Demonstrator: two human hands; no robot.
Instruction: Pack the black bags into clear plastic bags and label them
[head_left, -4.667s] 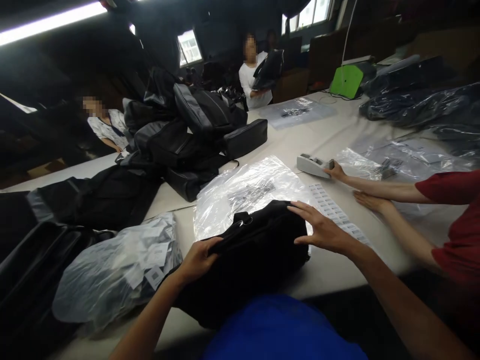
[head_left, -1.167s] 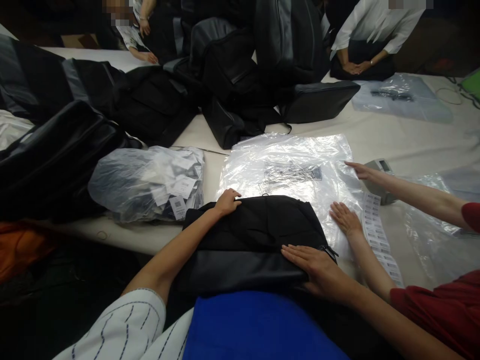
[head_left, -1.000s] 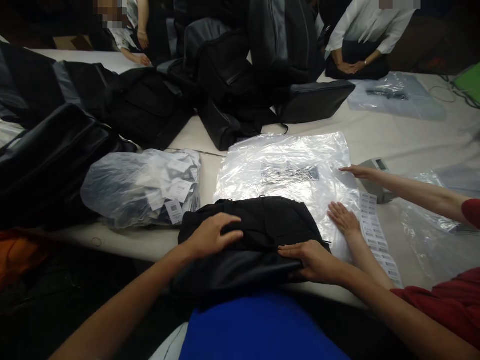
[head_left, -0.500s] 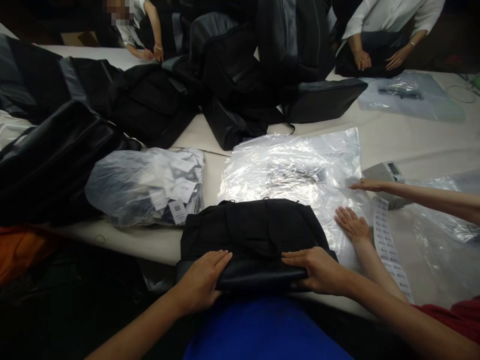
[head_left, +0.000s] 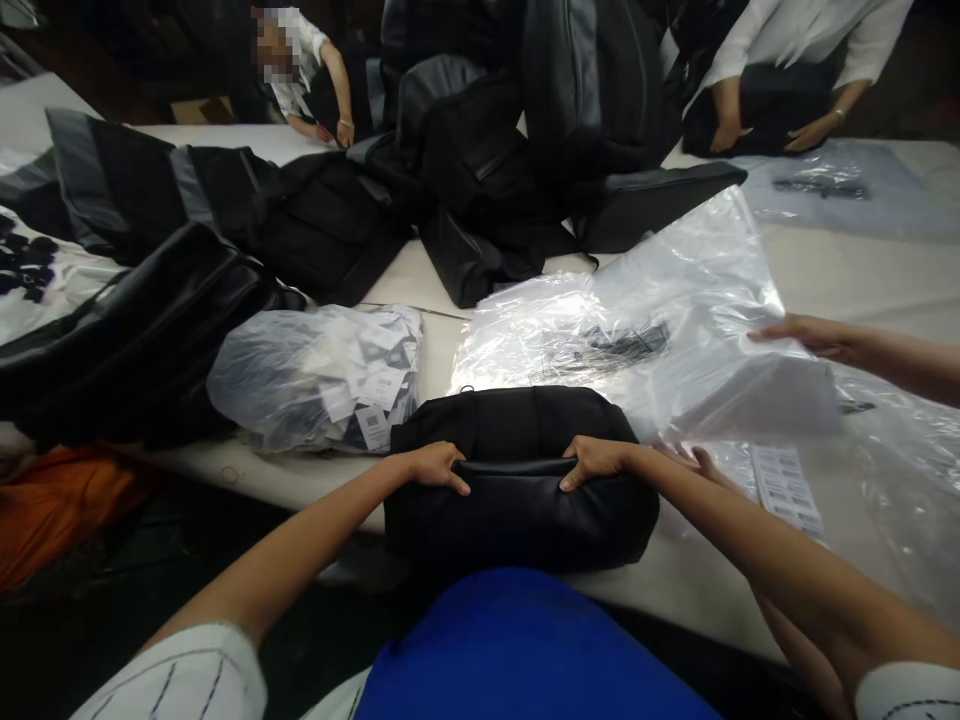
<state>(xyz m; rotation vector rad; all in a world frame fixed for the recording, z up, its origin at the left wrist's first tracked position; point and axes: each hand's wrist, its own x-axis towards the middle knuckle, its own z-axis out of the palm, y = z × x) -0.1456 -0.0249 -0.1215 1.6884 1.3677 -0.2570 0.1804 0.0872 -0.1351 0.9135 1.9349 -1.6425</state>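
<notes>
A black bag [head_left: 525,520] with a smooth lower panel and fabric upper part lies at the table's front edge, right before my body. My left hand [head_left: 439,467] grips it on the left, thumb on the smooth panel and fingers over the fold. On the right, my right hand [head_left: 592,462] pinches the same fold in a like way. Between both hands the panel's edge is pulled into a straight ridge. Just beyond the bag lie clear plastic bags [head_left: 525,320], partly covered by it.
At right, a co-worker's hand [head_left: 802,335] lifts a clear plastic sheet [head_left: 720,290]. A label sheet [head_left: 787,490] lies below it. A plastic bag of tags [head_left: 322,380] sits left. Black bags [head_left: 322,220] are piled behind. Two people stand across the table.
My hands have moved from lying flat on the bag to gripping its fold, and the smooth panel now faces me more. The co-worker at right has raised a plastic sheet.
</notes>
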